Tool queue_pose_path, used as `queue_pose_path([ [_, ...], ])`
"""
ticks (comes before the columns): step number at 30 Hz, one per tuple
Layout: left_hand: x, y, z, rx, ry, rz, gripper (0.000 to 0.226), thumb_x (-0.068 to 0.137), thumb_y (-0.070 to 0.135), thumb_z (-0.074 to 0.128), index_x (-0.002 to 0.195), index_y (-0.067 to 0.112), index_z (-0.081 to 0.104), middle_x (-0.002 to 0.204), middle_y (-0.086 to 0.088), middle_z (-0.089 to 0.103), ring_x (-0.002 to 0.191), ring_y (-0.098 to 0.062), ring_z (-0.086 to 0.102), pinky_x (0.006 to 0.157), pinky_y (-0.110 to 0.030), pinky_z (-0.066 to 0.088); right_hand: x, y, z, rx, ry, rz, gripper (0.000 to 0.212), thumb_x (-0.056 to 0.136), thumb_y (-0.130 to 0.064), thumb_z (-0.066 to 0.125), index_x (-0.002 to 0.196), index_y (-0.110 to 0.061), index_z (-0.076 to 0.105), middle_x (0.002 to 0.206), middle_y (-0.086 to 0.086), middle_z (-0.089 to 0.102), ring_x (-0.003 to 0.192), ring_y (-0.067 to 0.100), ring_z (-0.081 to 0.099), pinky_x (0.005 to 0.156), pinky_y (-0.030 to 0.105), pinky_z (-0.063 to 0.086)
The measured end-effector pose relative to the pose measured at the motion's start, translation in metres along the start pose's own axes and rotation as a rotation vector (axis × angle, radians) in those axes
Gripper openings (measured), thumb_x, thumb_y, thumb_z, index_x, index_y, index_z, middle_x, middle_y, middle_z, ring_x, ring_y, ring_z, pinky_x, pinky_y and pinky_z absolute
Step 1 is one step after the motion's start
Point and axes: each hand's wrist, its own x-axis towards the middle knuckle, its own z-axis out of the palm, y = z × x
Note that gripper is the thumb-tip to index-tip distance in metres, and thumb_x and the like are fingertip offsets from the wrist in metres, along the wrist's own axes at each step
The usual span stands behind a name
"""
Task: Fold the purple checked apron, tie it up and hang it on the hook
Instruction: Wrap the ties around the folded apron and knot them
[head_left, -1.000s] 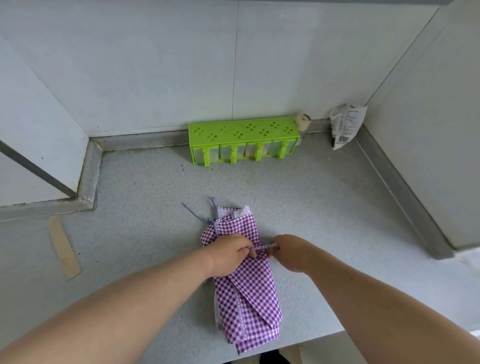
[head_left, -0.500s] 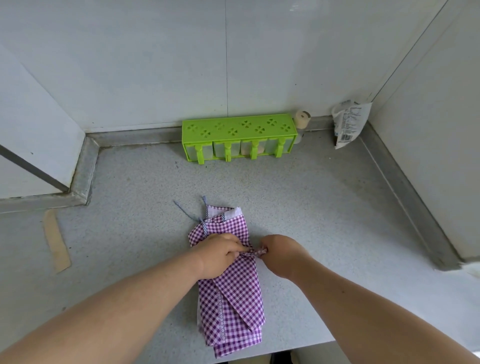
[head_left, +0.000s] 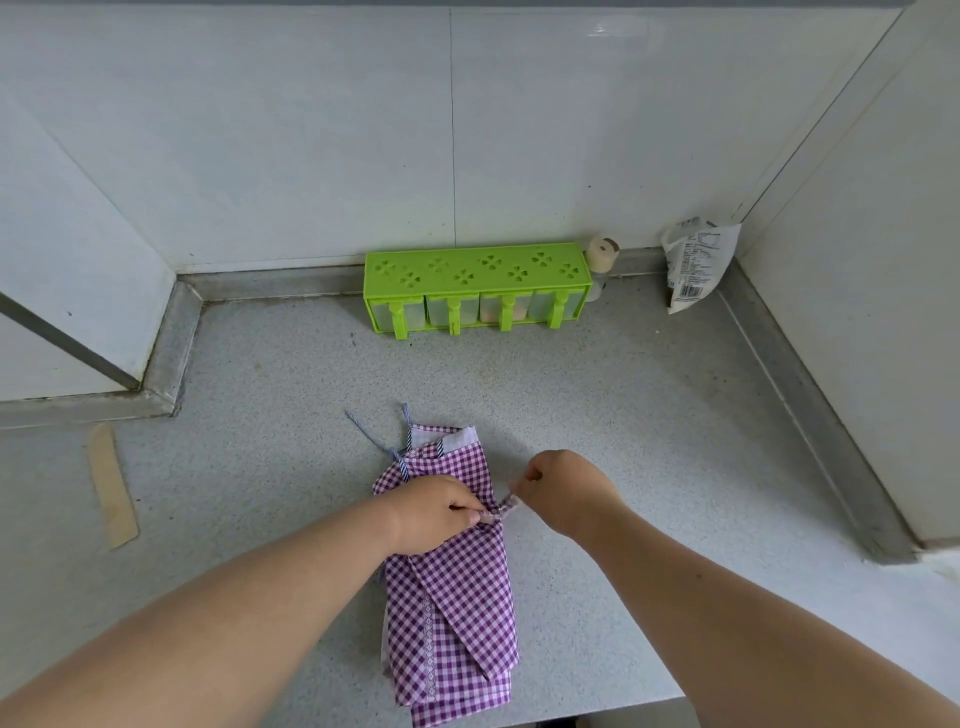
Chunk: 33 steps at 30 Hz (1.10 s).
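Purple checked apron (head_left: 457, 603): folded into a long narrow bundle, lying flat on the grey speckled counter (head_left: 649, 426) at 6 o'clock, its near end just reaching the counter's front edge. Blue-striped cords (head_left: 370, 436) trail from its far end toward 11 o'clock.

Left hand (head_left: 431, 512): rests on the bundle's middle, fingers curled, pinching a checked tie strap (head_left: 498, 512).

Right hand (head_left: 563, 486): just beside the bundle at 3 o'clock, fingers curled, pinching the strap's other end; the strap runs short and taut between both hands.

Green seasoning rack (head_left: 475, 286): against the back wall at 12 o'clock, well apart from the apron; bare counter lies between.

Small capped jar (head_left: 601, 257): touching the rack's right end.

White printed packet (head_left: 698, 265): in the corner at 2 o'clock, barcode visible, text too small to read.

Tape strip (head_left: 111, 486): on the counter at 9 o'clock.

Raised metal edging borders the counter at back, left and right.
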Motion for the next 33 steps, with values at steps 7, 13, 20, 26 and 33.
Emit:
queue_pose_path([
  [7, -0.002, 0.010, -0.005, -0.060, -0.064, -0.041, 0.032, 0.106, 0.043, 0.059, 0.134, 0.034, 0.072, 0.138, 0.015, 0.066, 0.132, -0.012, 0.057, 0.123, -0.035, 0.036, -0.006, -0.044, 0.017, -0.067, 0.054, -0.086, 0.030, 0.105, -0.049, 0.049, 0.101, -0.023, 0.063, 0.087, -0.004, 0.065, 0.079, 0.014, 0.064, 0.068, 0.030, 0.054],
  [13, -0.001, 0.006, -0.004, -0.212, 0.013, -0.097, 0.033, 0.101, 0.044, 0.066, 0.128, 0.027, 0.077, 0.130, 0.009, 0.072, 0.123, -0.012, 0.063, 0.113, -0.031, 0.043, -0.010, -0.037, 0.028, 0.026, 0.012, -0.142, 0.028, 0.106, -0.046, 0.049, 0.101, -0.022, 0.062, 0.089, -0.002, 0.065, 0.078, 0.015, 0.063, 0.059, 0.025, 0.043],
  [20, 0.006, 0.006, 0.002, -0.211, 0.136, -0.138, 0.035, 0.098, 0.045, 0.065, 0.082, 0.015, 0.074, 0.079, -0.003, 0.066, 0.071, -0.017, 0.059, 0.070, -0.034, 0.048, -0.021, -0.033, 0.024, 0.109, 0.038, -0.190, 0.029, 0.100, -0.051, 0.060, 0.097, -0.025, 0.072, 0.091, -0.007, 0.067, 0.082, 0.012, 0.065, 0.067, 0.025, 0.050],
  [26, 0.000, 0.010, 0.006, -0.316, 0.199, -0.078, 0.013, 0.099, 0.028, 0.069, 0.111, 0.030, 0.070, 0.100, 0.011, 0.077, 0.088, 0.000, 0.072, 0.086, -0.023, 0.054, -0.026, -0.030, 0.021, 0.112, 0.025, -0.257, 0.021, 0.103, -0.038, 0.061, 0.104, -0.026, 0.078, 0.092, -0.007, 0.067, 0.081, 0.011, 0.065, 0.069, 0.024, 0.053],
  [33, 0.001, 0.006, 0.008, -0.408, 0.244, -0.119, 0.012, 0.094, 0.032, 0.078, 0.089, 0.020, 0.079, 0.093, 0.002, 0.080, 0.092, -0.016, 0.076, 0.090, -0.037, 0.060, -0.025, -0.016, 0.023, 0.310, -0.057, -0.193, 0.028, 0.092, -0.026, 0.075, 0.115, -0.036, 0.063, 0.100, -0.017, 0.069, 0.089, 0.001, 0.067, 0.080, 0.023, 0.059],
])
